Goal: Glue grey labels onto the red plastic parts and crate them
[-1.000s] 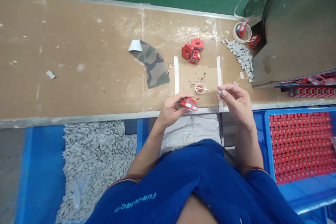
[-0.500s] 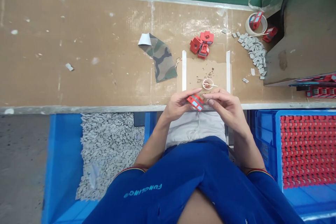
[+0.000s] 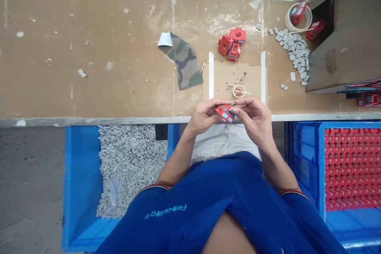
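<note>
My left hand (image 3: 203, 117) is closed on a red toy vehicle body (image 3: 225, 114) with pale blue windows and a grey band, held over the table's front edge. My right hand (image 3: 255, 118) pinches a small greyish piece (image 3: 231, 110) against the toy's right end; its exact kind is too small to make out. Just beyond the fingers stands a small white cup (image 3: 239, 91) with reddish-brown contents and a thin stick lying across it. Dark crumbs lie on the cardboard sheet (image 3: 223, 72) around the cup.
Several red toy bodies (image 3: 233, 43) sit behind the cup. Grey pieces (image 3: 294, 52) lie piled beside a tape roll (image 3: 288, 19) and a large panel (image 3: 339, 53). A camouflage-patterned piece (image 3: 189, 67) lies left. Blue crates (image 3: 79, 190) flank me below the table.
My right fingertips have come in against the toy, with the small piece now at its end. The toy sits slightly further right in view. The whole scene has shifted a little as my head moved.
</note>
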{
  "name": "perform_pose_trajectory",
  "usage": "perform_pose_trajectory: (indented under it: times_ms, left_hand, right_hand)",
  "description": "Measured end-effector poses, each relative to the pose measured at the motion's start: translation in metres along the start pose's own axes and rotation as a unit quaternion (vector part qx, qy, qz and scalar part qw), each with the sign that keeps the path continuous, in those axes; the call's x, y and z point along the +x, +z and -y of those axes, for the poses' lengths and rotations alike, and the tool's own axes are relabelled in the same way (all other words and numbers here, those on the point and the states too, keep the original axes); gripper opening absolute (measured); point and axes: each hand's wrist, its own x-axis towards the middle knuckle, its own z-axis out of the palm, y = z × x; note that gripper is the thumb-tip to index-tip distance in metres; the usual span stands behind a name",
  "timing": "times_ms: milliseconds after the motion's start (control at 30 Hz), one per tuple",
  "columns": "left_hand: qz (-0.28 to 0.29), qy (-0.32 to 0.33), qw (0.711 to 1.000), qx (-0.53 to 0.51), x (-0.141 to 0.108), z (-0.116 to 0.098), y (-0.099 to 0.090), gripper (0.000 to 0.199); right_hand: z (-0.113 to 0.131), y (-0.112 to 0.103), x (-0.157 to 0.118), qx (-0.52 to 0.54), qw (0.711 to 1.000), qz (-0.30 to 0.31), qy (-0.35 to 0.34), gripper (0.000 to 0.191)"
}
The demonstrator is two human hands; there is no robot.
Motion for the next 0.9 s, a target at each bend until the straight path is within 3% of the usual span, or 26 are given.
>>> perform_pose_trajectory:
  times_ms: [300,700,900]
  left_hand:
    - [-0.001,0.029,0.999,0.039,0.001,-0.001,0.0,0.038]
    - [-0.04,0.069,0.99,0.12,-0.002,-0.005,0.003,0.028]
    - [-0.043,0.072,0.991,0.104,-0.001,-0.004,0.003,0.027]
  right_hand:
    - [0.013,-0.013,0.008,-0.162,0.982,0.065,-0.071,0.003]
    - [0.0,0.016,-0.023,-0.177,0.975,-0.077,-0.11,0.016]
    - [-0.004,0.011,-0.017,-0.112,0.986,-0.048,-0.112,0.015]
